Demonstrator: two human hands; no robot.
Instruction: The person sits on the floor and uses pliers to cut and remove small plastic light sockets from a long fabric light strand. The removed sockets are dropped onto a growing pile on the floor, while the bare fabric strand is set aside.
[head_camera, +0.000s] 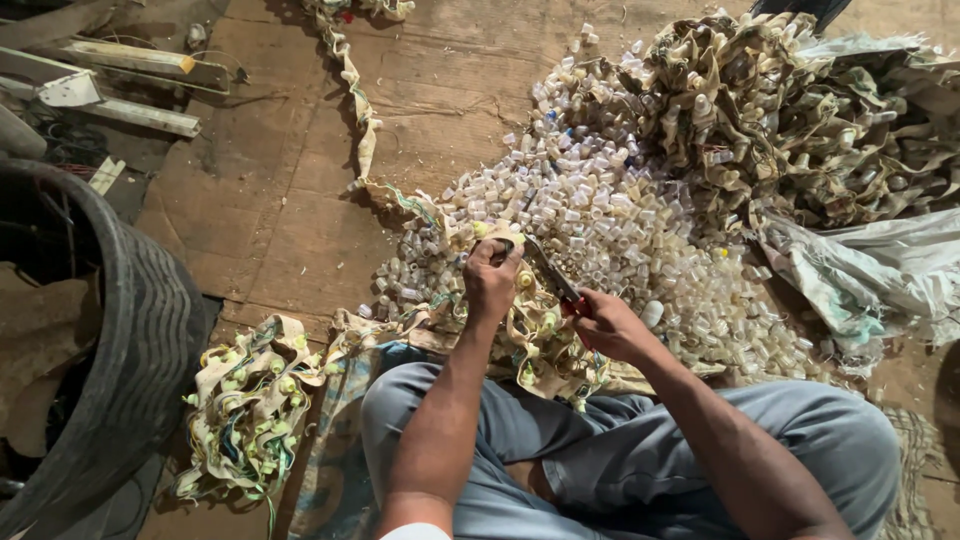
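My left hand (490, 280) grips a dirty cloth strip (535, 345) studded with small plastic caps, holding it up over my lap. My right hand (607, 322) holds a red-handled knife (553, 275), its blade pointing up-left toward the strip just beside the left hand. In front of both hands lies a large heap of loose whitish plastic caps (600, 215). A tangled mound of more cap-studded strips (790, 110) rises at the far right. My legs, in grey trousers, are crossed below the hands.
A pile of cut strips (250, 400) lies at my left knee. A black rubber tyre (150, 330) stands at the left edge. Metal bars (130, 65) lie at top left. Crumpled plastic sacking (880, 265) sits at right. One long strip (355, 100) trails across the wooden floor.
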